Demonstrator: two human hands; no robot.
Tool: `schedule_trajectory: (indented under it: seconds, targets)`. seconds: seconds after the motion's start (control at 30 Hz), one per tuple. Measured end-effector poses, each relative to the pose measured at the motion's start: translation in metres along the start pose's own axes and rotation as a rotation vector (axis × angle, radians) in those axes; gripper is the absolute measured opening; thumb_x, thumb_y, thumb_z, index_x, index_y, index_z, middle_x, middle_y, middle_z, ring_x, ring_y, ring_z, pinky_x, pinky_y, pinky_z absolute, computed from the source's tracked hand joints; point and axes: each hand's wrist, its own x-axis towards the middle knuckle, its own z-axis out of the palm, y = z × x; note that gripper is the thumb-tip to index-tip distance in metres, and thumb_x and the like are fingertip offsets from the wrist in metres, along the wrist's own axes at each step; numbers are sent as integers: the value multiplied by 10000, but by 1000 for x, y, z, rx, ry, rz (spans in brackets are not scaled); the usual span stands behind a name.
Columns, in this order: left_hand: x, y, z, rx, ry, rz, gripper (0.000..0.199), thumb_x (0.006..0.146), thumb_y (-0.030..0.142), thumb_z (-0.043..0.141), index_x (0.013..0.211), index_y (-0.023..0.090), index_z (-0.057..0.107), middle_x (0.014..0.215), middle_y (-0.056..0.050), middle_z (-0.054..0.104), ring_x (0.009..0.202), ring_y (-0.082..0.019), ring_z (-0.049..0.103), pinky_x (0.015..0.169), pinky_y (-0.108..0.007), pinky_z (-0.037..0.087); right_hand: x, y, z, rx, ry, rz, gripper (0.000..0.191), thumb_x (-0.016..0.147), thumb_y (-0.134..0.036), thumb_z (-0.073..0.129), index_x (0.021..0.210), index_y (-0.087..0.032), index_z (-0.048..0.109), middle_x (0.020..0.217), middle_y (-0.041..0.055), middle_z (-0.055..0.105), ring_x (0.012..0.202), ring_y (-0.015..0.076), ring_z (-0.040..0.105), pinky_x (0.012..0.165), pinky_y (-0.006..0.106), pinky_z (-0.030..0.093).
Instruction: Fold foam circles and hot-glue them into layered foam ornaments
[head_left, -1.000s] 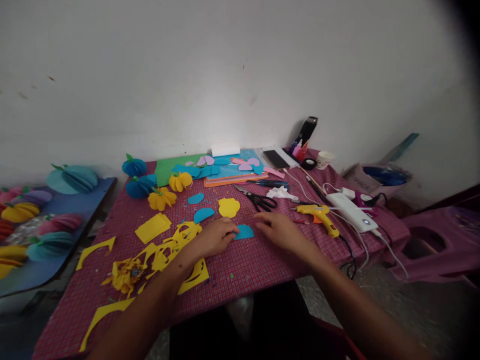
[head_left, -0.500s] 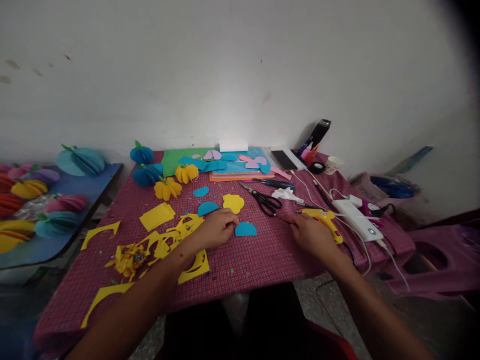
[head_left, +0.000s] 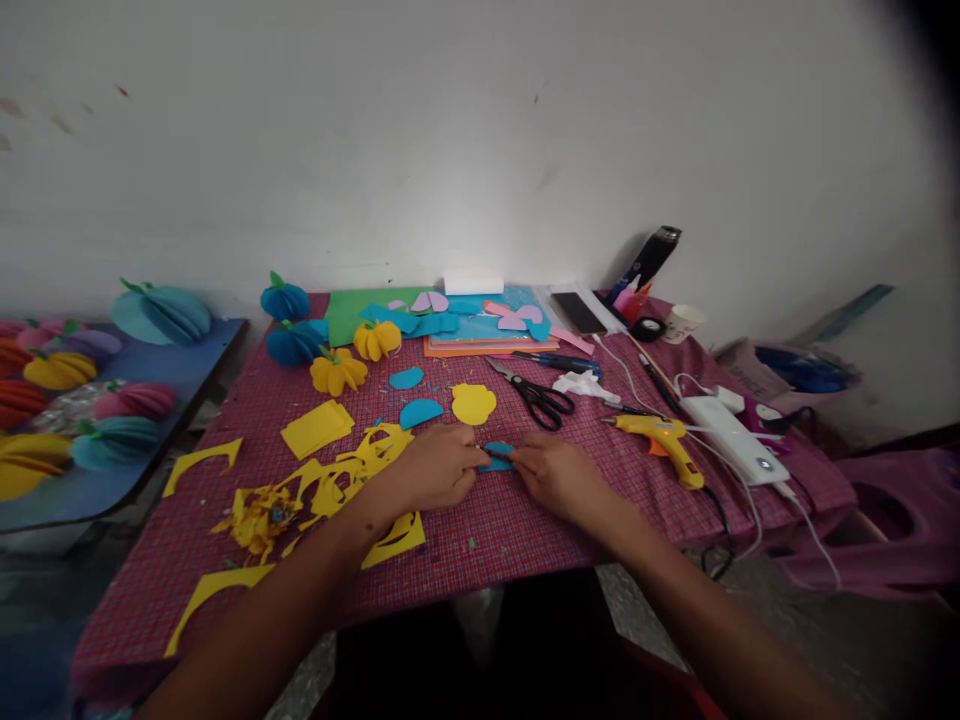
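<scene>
A blue paper half-circle (head_left: 498, 462) lies on the tablecloth between my two hands. Across it runs a thin dark stick (head_left: 496, 455), too small to name more exactly. My right hand (head_left: 562, 475) pinches the stick's right end, fingers closed. From the other side my left hand (head_left: 442, 465) is closed, its fingertips at the paper's left edge and the stick's left end; what they grip is hidden. Just beyond lie two more blue half-circles, one of them (head_left: 421, 413) near my left hand, and a yellow scalloped paper piece (head_left: 474, 404). Black-handled scissors (head_left: 541, 398) rest behind my right hand.
A yellow glue gun (head_left: 664, 440) with its cord lies right, beside a white power strip (head_left: 731, 440). Yellow scraps (head_left: 262, 520) and a yellow paper stack (head_left: 316, 428) are left. Paper pumpkins (head_left: 337, 372), a phone (head_left: 577, 313) and a bottle (head_left: 649, 262) stand or lie farther back.
My right hand has moved left from beside the glue gun to the blue half-circle, bringing the thin dark stick. My left hand has shifted slightly right. The view has turned a little.
</scene>
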Motion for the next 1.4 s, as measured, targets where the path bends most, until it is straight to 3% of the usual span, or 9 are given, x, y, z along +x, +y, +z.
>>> schedule_trajectory:
  seconds: [0.2, 0.5, 0.63, 0.8, 1.03, 1.4]
  targets:
    - [2, -1, 1, -31, -1, 17, 272, 892, 166, 485, 1021, 239, 713, 881, -49, 586, 856, -203, 563, 825, -352, 445, 6, 7, -1, -27, 2, 49, 284, 957, -166, 476, 789, -164, 705, 803, 59, 668, 713, 158, 582, 642, 278, 360]
    - [1, 0, -1, -48, 10, 3, 302, 900, 148, 475, 1056, 250, 712, 896, -45, 590, 860, -197, 563, 829, -348, 442, 13, 4, -15, -66, 1, 160, 290, 959, -196, 482, 804, -166, 724, 845, 87, 699, 780, 184, 626, 682, 284, 392]
    - [1, -1, -1, -47, 9, 9, 292, 902, 153, 473, 1047, 252, 707, 900, -45, 587, 862, -194, 560, 831, -344, 439, 10, -2, -15, 7, 11, 114, 282, 967, -215, 488, 843, -189, 740, 870, 68, 705, 814, 183, 632, 708, 282, 404]
    - [-1, -3, -1, -59, 1, 14, 281, 924, 166, 450, 1036, 250, 693, 905, -46, 587, 876, -190, 558, 837, -332, 443, 11, -7, -8, -10, -30, 52, 281, 961, -223, 491, 850, -183, 747, 834, 63, 697, 732, 172, 604, 632, 282, 364]
    - [14, -9, 4, -117, 90, -36, 361, 882, 106, 422, 1137, 216, 654, 1008, -65, 574, 964, -205, 541, 871, -343, 453, 10, -5, -15, -87, -55, -59, 234, 942, -185, 507, 871, -172, 729, 824, 49, 665, 640, 141, 552, 551, 281, 279]
    - [28, -20, 9, -241, 29, -37, 453, 816, 51, 404, 1047, 226, 751, 914, -58, 579, 888, -191, 537, 822, -326, 454, 13, -13, -21, -94, -127, -105, 239, 949, -143, 487, 921, -132, 724, 859, 96, 706, 700, 174, 614, 614, 279, 352]
